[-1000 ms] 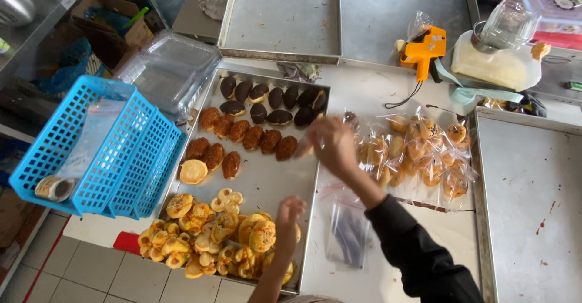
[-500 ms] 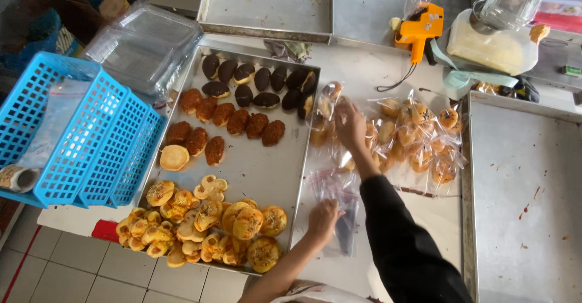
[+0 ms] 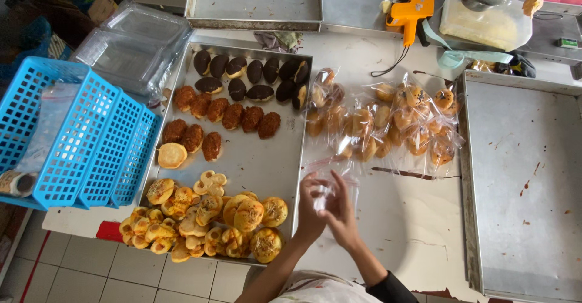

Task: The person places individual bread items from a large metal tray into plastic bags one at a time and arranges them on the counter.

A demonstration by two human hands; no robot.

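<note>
My left hand and my right hand meet just right of the baking tray, and both grip one clear plastic bag between the fingers. The tray carries dark chocolate-topped buns at the back, brown crumbed buns in the middle and golden topped buns heaped at the near end. A pile of bagged buns lies on the white table beyond my hands.
A blue plastic basket hangs over the table's left edge. Clear plastic boxes sit at the back left. An orange price-label gun and a lidded tub are at the back. Empty metal trays stand at the right and back.
My right hand has come back from the bagged buns to the near table edge. My left hand has moved right to join it, and both now hold a clear bag.
</note>
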